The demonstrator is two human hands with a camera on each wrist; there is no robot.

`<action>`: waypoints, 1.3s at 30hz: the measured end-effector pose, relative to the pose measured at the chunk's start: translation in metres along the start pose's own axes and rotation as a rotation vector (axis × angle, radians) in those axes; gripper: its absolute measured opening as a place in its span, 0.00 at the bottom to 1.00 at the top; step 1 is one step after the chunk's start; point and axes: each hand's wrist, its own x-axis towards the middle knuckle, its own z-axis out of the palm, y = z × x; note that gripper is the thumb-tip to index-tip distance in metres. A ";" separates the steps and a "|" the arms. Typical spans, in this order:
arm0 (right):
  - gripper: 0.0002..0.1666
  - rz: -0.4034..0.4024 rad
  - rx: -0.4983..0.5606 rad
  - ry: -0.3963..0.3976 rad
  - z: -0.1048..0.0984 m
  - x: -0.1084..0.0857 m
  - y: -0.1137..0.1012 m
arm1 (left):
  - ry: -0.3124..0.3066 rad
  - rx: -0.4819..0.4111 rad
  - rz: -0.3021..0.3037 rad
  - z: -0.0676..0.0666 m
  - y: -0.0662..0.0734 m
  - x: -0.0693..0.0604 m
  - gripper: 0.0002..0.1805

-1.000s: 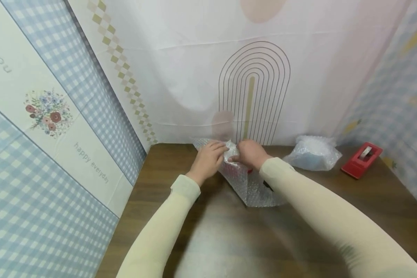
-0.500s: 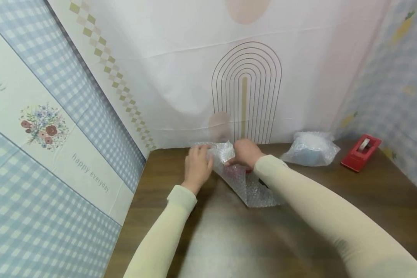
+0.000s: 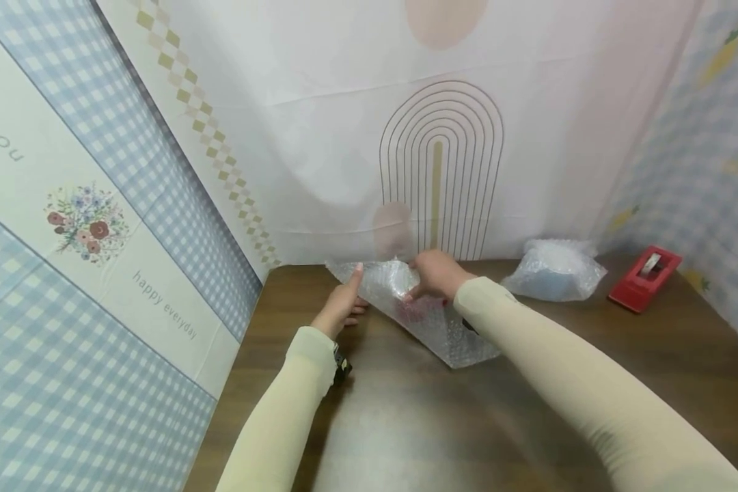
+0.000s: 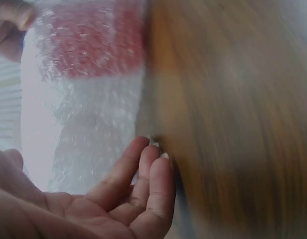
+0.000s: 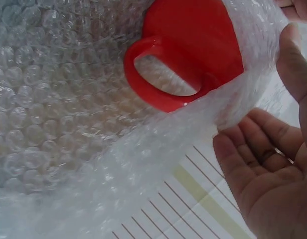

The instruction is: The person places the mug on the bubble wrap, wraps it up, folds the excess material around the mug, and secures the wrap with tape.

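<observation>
A red mug [image 5: 193, 45] with its handle showing lies in a sheet of bubble wrap [image 5: 49, 99], seen in the right wrist view. My right hand [image 3: 438, 273] holds the folded wrap over one end of the mug, thumb on one side and fingers on the other. At the left corner of the bubble wrap [image 3: 381, 287], my left hand [image 3: 342, 301] has its thumb raised and its fingers low by the edge. In the left wrist view the fingers [image 4: 161, 184] bend at the wrap's edge; whether they grip it is unclear.
Another bubble-wrapped bundle [image 3: 553, 270], bluish inside, stands at the back right. Right of it lies a red tape dispenser [image 3: 644, 279]. A patterned cloth [image 3: 332, 137] hangs behind the wooden table [image 3: 393, 424].
My left hand has moved left and down from beside the mug to the wrap's left part, turning thumb up. The right hand keeps its hold, and the wrap's front corner has shifted slightly right.
</observation>
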 end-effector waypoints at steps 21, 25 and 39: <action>0.49 -0.052 0.004 0.020 0.001 0.001 0.008 | 0.164 0.178 0.389 0.045 -0.002 0.041 0.35; 0.52 -0.052 0.070 0.039 0.005 0.001 0.010 | 0.120 0.232 0.388 0.060 0.028 -0.007 0.32; 0.75 0.001 0.221 0.125 0.015 -0.002 0.019 | 0.056 0.634 0.672 0.071 0.020 0.000 0.36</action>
